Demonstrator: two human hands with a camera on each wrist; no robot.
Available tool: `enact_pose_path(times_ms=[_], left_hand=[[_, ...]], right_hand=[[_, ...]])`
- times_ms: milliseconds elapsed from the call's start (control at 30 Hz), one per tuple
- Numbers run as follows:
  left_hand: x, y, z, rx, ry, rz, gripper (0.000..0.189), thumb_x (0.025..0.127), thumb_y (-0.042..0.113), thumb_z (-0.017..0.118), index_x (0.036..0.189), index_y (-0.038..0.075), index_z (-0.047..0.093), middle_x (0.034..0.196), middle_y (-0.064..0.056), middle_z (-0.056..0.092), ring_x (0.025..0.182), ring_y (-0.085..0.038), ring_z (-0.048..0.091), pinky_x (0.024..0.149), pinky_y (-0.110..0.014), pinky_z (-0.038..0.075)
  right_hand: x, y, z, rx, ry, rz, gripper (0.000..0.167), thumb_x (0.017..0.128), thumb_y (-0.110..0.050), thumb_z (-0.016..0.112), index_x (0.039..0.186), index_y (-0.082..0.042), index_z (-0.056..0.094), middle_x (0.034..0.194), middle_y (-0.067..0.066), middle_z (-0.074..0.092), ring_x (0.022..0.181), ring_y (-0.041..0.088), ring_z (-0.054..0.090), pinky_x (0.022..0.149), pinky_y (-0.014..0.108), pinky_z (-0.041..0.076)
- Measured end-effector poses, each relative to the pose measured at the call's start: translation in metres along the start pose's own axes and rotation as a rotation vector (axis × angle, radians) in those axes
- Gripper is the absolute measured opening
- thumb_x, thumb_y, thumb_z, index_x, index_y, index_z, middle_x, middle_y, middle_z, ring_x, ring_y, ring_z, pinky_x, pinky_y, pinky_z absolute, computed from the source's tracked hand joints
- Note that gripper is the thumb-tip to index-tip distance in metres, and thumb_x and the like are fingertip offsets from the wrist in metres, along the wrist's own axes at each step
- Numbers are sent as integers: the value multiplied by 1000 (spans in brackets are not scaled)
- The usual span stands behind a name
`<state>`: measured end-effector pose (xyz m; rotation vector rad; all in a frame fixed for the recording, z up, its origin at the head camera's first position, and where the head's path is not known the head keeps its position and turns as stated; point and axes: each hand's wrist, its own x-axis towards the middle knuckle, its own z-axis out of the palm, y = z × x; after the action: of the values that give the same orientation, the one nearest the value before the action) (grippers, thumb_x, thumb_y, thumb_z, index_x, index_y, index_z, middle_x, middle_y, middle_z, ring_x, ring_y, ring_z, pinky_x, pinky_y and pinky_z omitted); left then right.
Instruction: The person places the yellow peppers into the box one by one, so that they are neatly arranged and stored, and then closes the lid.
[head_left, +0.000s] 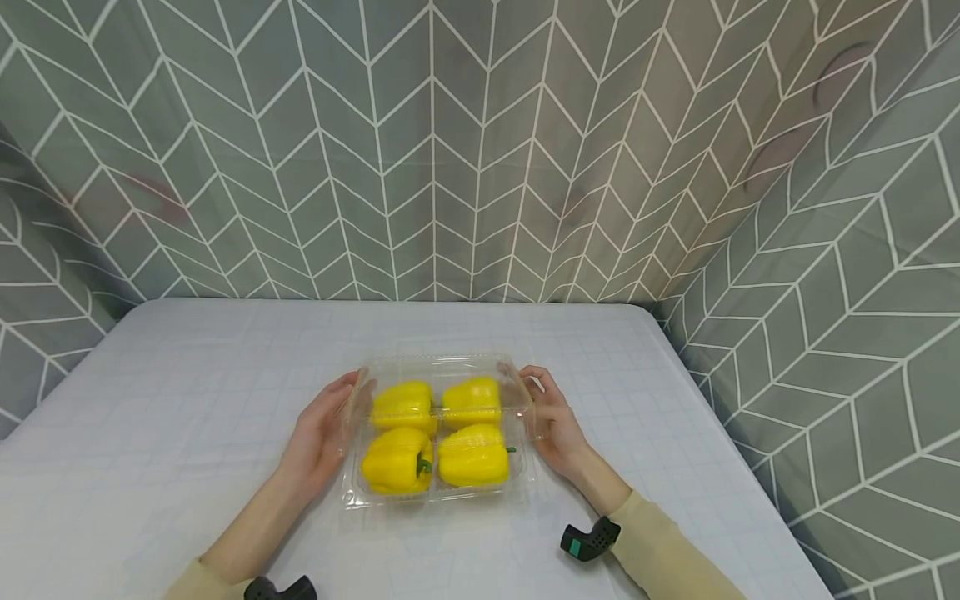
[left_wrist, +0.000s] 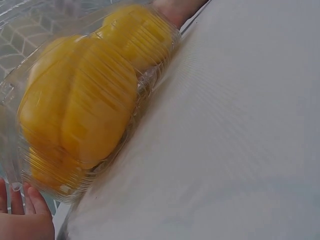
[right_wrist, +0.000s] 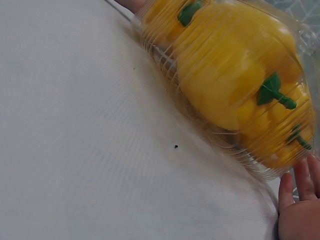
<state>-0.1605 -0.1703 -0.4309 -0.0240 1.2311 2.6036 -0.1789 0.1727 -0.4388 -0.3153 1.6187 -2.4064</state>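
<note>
A clear plastic clamshell box (head_left: 442, 495) rests on the white table with several yellow bell peppers (head_left: 471, 457) inside, some with green stems. My left hand (head_left: 315, 437) lies along the left side of the box, its fingers reaching toward the far corner. At the opposite side, my right hand (head_left: 557, 423) touches the box with its fingers slightly bent. In the left wrist view, extended fingers (left_wrist: 39, 202) meet the end of the box; the right wrist view also shows extended fingers (right_wrist: 303, 181) there. The lid lies over the peppers; whether it is latched I cannot tell.
A white cloth covers the table (head_left: 187, 358). Grey curtains (head_left: 450, 167) with white chevron lines hang behind it and along the sides. Black devices (head_left: 590, 540) are worn at both wrists, by the beige sleeves (head_left: 667, 550).
</note>
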Motion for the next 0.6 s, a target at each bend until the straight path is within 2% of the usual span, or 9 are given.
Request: enact_pose_path(times_ms=[167,233,333,433,600], left_hand=[[0,-2,1,30,11,4,30,108,22,45,136,17,37,146,7,40,132,-4,49,112,-18,39],[-1,-2,1,29,32,14,30,107,20,48,136,15,41,145,7,44,131,-5,52,111,-19,40],[-3,-3,2,65,72,51,26,105,16,52,131,15,52,139,9,54,126,-6,56,109,-19,42],[-6,-3,3,140,130,97,23,103,14,57,125,16,63,132,12,61,122,-6,59,106,-17,45],[-10,-3,7,302,243,131,29,99,19,65,128,14,65,131,12,62,118,-2,59,102,-13,46]], right_hand=[[-4,-3,1,113,0,3,45,87,8,35,119,-20,49,135,3,45,122,19,46,94,27,46],[-6,-4,3,144,17,-1,41,89,5,35,118,-18,52,134,3,47,126,19,46,99,29,45],[-8,-4,6,155,49,-6,32,96,-1,35,116,-17,53,134,2,48,130,19,45,105,28,42],[-10,-2,9,106,86,-10,27,98,-5,37,117,-16,53,134,1,48,131,19,45,108,27,39],[-13,3,13,-38,168,-44,31,95,-3,44,124,-11,51,133,2,53,129,17,49,110,28,36]])
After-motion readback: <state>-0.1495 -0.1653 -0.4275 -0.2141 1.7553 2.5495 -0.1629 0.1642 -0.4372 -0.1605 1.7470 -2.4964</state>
